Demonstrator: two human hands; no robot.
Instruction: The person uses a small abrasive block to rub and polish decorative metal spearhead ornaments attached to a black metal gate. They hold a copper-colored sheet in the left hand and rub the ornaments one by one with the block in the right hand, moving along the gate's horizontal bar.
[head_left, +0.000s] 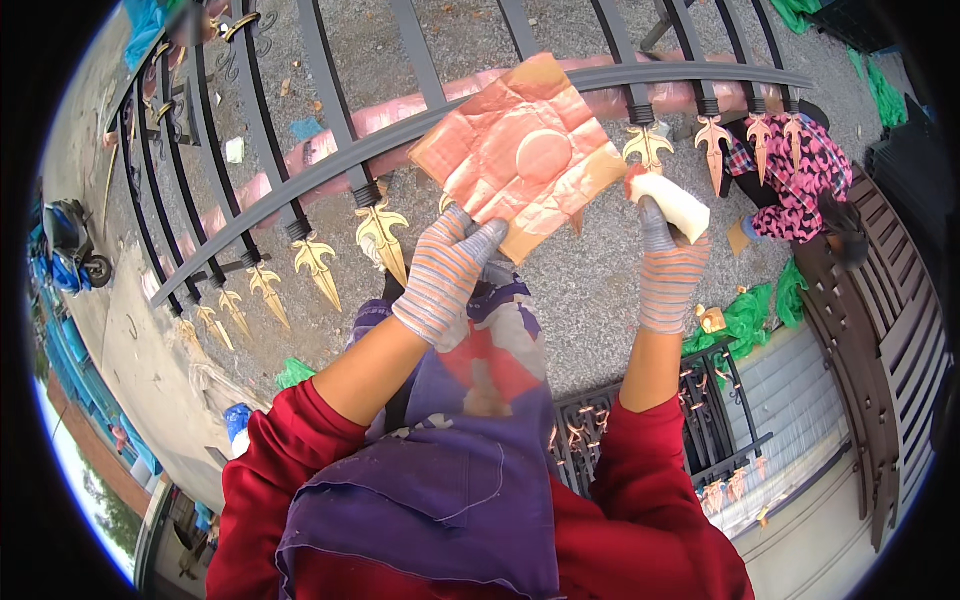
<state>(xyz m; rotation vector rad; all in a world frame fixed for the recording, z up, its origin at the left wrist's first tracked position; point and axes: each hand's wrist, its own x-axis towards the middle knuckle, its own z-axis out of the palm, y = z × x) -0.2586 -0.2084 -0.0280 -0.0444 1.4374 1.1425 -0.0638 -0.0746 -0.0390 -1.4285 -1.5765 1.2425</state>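
My left hand [440, 275], in a striped glove, grips a creased square sheet [480, 155] by its near edge, thumb on top. The sheet is coppery pink with brown borders and a round mark in its middle. In my right hand [672, 285], gloved alike, is a short cream-coloured roll [676, 207] with a reddish far end; its material is unclear. Just beyond both hands runs a black metal fence panel [370, 150] with spear-shaped tips. A gold spear tip [648, 148] lies nearest the roll, and another gold tip [380, 238] is left of the sheet.
At the right, a person in pink-and-black patterned clothing [805, 180] crouches by the panel's coppery tips. Brown metal panels [850, 340] stand at the far right. Green netting [745, 320] and a smaller black railing [720, 410] lie at the lower right. A scooter [75, 245] is at the far left.
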